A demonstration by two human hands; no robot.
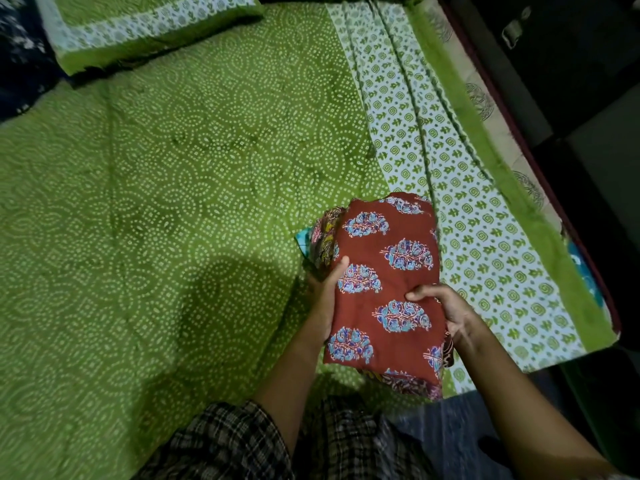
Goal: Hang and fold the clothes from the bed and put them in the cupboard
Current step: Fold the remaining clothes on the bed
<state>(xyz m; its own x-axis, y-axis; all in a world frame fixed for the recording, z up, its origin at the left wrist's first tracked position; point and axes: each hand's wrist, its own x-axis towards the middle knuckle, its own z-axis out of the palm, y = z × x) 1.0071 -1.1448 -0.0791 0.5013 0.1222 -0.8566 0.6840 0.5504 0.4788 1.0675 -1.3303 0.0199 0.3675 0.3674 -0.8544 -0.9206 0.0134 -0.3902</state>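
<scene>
From the head view, you are holding a folded stack of clothes (pixel 388 282) between both hands, over the near right part of the bed (pixel 173 168), just beside the sheet's white printed border (pixel 450 168). Whether the stack is resting on the sheet or lifted clear, I cannot tell. Your left grip (pixel 323 289) is clasping the stack's left edge, thumb lying on the rust-red top cloth. Your right grip (pixel 450 310) is curling its fingers over the right edge of the same stack. A darker patterned garment (pixel 325 237) and a teal edge (pixel 303 240) are peeking out beneath the top cloth. A pillow (pixel 138 26) is lying at the far left.
</scene>
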